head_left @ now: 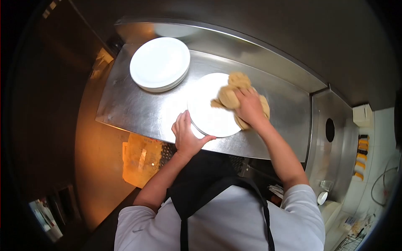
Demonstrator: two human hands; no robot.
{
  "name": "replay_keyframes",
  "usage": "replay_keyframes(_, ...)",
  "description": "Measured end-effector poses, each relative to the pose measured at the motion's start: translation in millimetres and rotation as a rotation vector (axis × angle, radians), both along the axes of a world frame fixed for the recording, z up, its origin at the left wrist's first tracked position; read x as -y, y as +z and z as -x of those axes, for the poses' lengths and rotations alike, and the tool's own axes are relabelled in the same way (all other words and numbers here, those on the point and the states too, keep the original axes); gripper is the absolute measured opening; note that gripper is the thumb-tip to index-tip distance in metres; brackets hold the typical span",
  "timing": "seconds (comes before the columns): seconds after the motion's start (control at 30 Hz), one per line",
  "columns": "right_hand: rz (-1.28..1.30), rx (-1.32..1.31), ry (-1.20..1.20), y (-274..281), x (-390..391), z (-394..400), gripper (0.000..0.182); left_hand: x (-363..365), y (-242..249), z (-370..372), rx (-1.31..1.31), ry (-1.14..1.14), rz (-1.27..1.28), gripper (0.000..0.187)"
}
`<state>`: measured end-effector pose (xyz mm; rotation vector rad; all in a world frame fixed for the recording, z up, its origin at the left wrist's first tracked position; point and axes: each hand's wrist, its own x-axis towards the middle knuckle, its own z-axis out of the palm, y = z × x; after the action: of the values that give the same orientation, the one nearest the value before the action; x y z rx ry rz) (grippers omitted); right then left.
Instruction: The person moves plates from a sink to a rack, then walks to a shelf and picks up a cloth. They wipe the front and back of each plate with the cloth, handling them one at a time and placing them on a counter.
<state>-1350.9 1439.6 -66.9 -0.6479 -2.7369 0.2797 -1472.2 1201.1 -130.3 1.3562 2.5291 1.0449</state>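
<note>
On the steel counter lies a round white plate (209,104), with a second rim showing just beneath its lower left edge. My left hand (187,134) touches that edge, thumb and fingers spread apart along the rim. Over the plate's right side my right hand (249,105) grips a tan cloth (229,97), pressing it on the plate; part of the cloth hangs past the rim onto the counter. The cloth is slightly blurred. A stack of white plates (160,62) stands at the counter's upper left, apart from both hands.
The steel counter (289,125) has a raised back ledge (251,50). Right of it is a steel surface with a dark round hole (330,130). Yellow-handled items (361,157) line the far right. An orange-lit object (140,159) sits below the counter's left front edge.
</note>
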Motion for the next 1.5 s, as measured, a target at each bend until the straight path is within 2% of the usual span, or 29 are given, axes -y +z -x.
replay_keyframes(0.1, 0.085, -0.023, -0.119, -27.2, 22.9, 63.3, 0.036, -4.8, 1.0, -2.3, -0.005, -0.001, 0.039, 0.132)
replay_keyframes(0.17, 0.203, -0.099, 0.075, -17.5, 68.8, 80.0, 0.038, -4.2, 2.7, -0.9, -0.011, 0.007, 0.062, 0.128)
replay_keyframes(0.2, 0.269, -0.096, 0.129, -16.1, 89.0, 76.3, 0.04, -3.1, 10.2, 2.4, 0.072, -0.044, 0.085, 0.113)
replay_keyframes(0.23, 0.33, -0.08, 0.139, -5.7, 100.5, 61.8, 0.044, 1.0, 9.0, 7.0, 0.071, -0.107, 0.046, 0.109)
replay_keyframes(0.3, 0.42, -0.13, 0.157, 2.0, 103.0, 18.8, 0.037, 13.2, -1.9, 17.5, 0.086, -0.219, -0.043, 0.099)
replay_keyframes(0.33, 0.401, -0.086, 0.115, 2.6, 96.2, 1.4, 0.038, 16.0, -6.8, 21.5, 0.301, -0.173, -0.197, 0.093)
replay_keyframes(0.37, 0.384, -0.042, 0.077, 2.8, 87.2, -14.8, 0.04, 13.3, -5.3, 33.8, 0.097, -0.172, -0.189, 0.09)
replay_keyframes(0.43, 0.192, 0.016, -0.07, -18.5, 52.7, -34.5, 0.046, -5.4, 22.3, 46.1, 0.352, -0.041, -0.175, 0.079)
replay_keyframes(0.5, 0.112, -0.117, -0.304, -27.7, 20.4, -28.6, 0.052, -41.6, 39.0, 64.8, 0.396, 0.051, -0.096, 0.066)
replay_keyframes(0.53, 0.068, -0.186, -0.423, -27.3, 11.3, -26.9, 0.055, -59.5, 35.7, 72.0, 0.29, 0.047, -0.134, 0.052)
replay_keyframes(0.63, 0.514, -0.105, -0.582, -6.3, 10.8, -22.9, 0.068, -93.1, 33.8, 102.9, 0.246, -0.014, 0.196, 0.045)
replay_keyframes(0.67, 0.546, -0.07, -0.547, -9.5, 8.5, -25.6, 0.077, -99.5, 35.2, 104.0, 0.272, 0.01, 0.208, 0.039)
replay_keyframes(0.77, 0.639, -0.105, -0.591, -10.8, 6.8, -25.9, 0.074, -113.9, 38.9, 83.0, 0.105, 0.113, 0.101, 0.039)
replay_keyframes(0.8, 0.586, -0.209, -0.603, -17.1, 5.2, -27.0, 0.068, -119.3, 40.7, 73.6, 0.048, 0.138, 0.022, 0.042)
replay_keyframes(0.9, 0.775, -0.551, -0.615, -22.3, 2.6, -37.4, 0.05, -130.6, 74.0, 54.2, 0.059, 0.132, 0.002, 0.046)
replay_keyframes(1.0, 0.865, -0.784, -0.529, -2.5, 8.3, -52.1, 0.035, -143.0, 69.2, 58.9, 0.107, 0.149, -0.016, 0.051)
replay_keyframes(1.1, 0.948, -0.883, -0.27, 55.9, 36.2, -60.9, 0.03, -152.9, 72.5, 61.8, 0.208, 0.174, -0.142, 0.057)
replay_keyframes(1.13, 0.964, -0.912, -0.103, 73.8, 41.2, -60.3, 0.029, -155.8, 73.9, 61.6, 0.242, 0.175, -0.195, 0.061)
replay_keyframes(1.2, 1.185, -1.019, 0.067, 109.1, 53.5, -48.0, 0.03, -165.7, 59.2, 51.9, 0.325, 0.001, -0.303, 0.064)
replay_keyframes(1.3, 1.148, -1.025, 0.073, 126.2, 46.5, -11.4, 0.037, -161.3, 60.5, 15.0, 0.506, -0.262, -0.418, 0.066)
replay_keyframes(1.4, 1.215, -0.624, -0.071, 100.5, 44.6, 3.3, 0.05, -121.9, 54.5, 18.7, 0.751, -0.302, -0.438, 0.066)
replay_keyframes(1.47, 1.079, -0.739, 0.129, 49.7, 71.8, 2.2, 0.066, -105.8, 52.4, 43.1, 0.897, -0.27, -0.449, 0.065)
replay_keyframes(1.5, 1.053, -0.783, 0.279, 50.0, 92.3, -2.0, 0.081, -100.1, 51.9, 51.2, 0.946, -0.255, -0.455, 0.065)
